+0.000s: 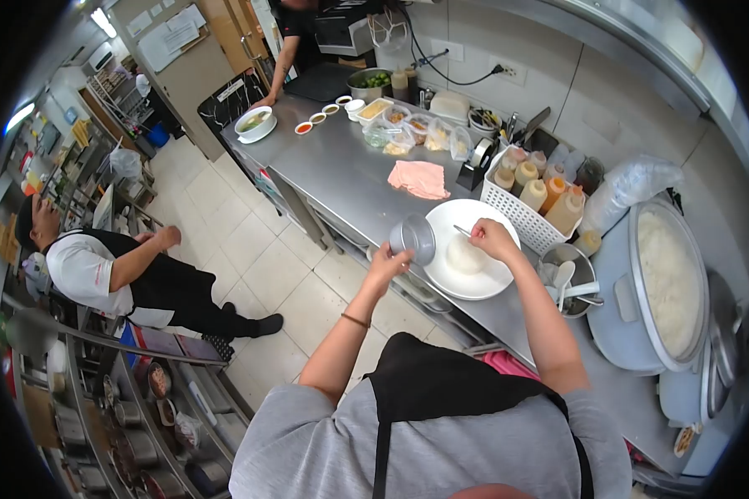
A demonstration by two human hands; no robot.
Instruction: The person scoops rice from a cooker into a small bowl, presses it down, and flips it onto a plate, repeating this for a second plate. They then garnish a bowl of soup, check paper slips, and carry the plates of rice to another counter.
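A white mound [467, 256] sits on a white plate [453, 214] on the steel counter [338, 177]. The right hand [495, 239] pinches a slim utensil [461, 230] over the plate; the left hand [388, 265] clasps a metal bowl [414, 240] at the plate's left. Rightward stands a bottle basket [508, 207].

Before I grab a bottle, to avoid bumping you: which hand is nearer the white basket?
Right. The right hand, over the white plate, is near the white basket; the left hand, beyond the plate's opposite edge, is farther.
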